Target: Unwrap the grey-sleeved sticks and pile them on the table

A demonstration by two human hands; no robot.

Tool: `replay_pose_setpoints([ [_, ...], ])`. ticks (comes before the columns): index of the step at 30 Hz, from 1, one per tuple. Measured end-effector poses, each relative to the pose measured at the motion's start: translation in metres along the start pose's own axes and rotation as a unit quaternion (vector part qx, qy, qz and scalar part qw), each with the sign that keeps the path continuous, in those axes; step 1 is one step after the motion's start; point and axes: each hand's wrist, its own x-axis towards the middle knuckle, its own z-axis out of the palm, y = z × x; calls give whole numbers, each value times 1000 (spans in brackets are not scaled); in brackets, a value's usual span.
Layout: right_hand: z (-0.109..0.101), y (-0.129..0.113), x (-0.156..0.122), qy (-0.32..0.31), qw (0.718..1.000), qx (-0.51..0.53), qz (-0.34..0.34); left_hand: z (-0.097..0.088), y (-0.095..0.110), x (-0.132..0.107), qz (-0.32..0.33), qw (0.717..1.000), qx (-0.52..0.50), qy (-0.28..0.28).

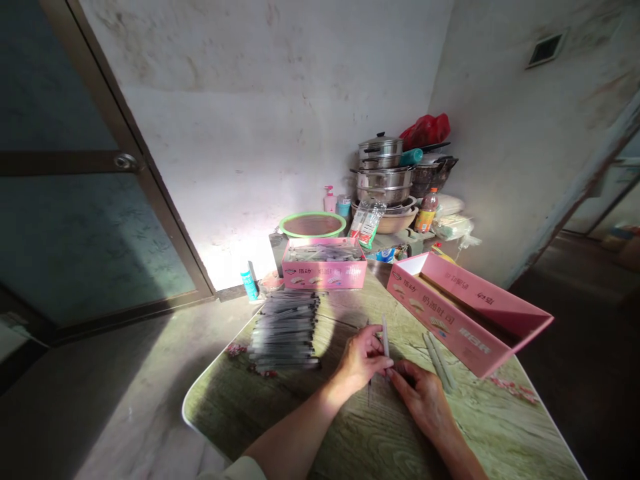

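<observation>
Head view: a thin grey stick [385, 337] over the table [360, 440].
The left hand [361, 359] pinches the stick, which points up. The right hand [423, 399] is by its low end, but I can't tell if it grips. A big pile of sticks [285, 333] lies to the left.
</observation>
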Motion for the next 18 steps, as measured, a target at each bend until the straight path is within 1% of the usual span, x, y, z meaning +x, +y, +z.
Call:
replay_pose_setpoints([
  [4,3,7,0,16,1000,-21,4,2,-3,1,6,999,33,10],
  [6,-1,10,1,42,997,-56,20,3,-2,1,2,999,37,3],
  [8,-10,12,1,77,986,-135,58,3,-1,0,9,999,47,3],
  [10,-24,13,0,89,958,-246,113,2,2,0,26,996,85,10],
  [12,-38,13,-1,58,926,-334,166,-1,6,-1,43,988,146,20],
  [14,-49,14,-2,25,901,-381,205,-5,12,-2,62,975,209,33],
  [16,-53,14,-3,6,888,-399,229,-10,21,-3,84,960,262,52],
  [18,-54,14,-3,-2,881,-408,240,-15,29,-4,103,944,304,72],
])
